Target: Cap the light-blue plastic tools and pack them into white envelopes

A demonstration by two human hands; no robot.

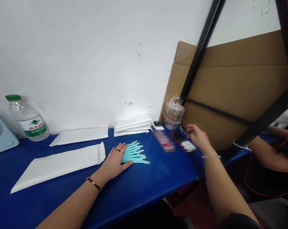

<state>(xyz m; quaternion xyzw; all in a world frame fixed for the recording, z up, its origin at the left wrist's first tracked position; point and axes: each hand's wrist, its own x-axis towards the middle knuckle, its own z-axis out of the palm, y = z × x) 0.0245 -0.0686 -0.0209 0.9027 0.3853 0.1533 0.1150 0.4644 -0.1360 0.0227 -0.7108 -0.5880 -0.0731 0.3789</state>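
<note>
My left hand (116,159) lies palm down with its fingers stretched over a fan of turquoise plastic sticks (136,156). Their narrow, tapered ends point right, while the other ends are hidden under the hand. My right hand (199,136) hovers by a phone (188,145) with a lit screen; its fingers are bent and apart, with nothing seen in them. Left of my left hand, a flat white packet (63,165) lies on the blue table (139,194). Behind it is a second white packet (82,135), and a stack of similar packets (133,124) sits by the wall.
A water bottle (30,119) and a light-blue fan (3,133) stand at the left. A bagged drink cup (174,113) is at the back right, beside cardboard (244,73) and a black metal frame (201,47). Another person's arm (272,156) shows beyond the frame.
</note>
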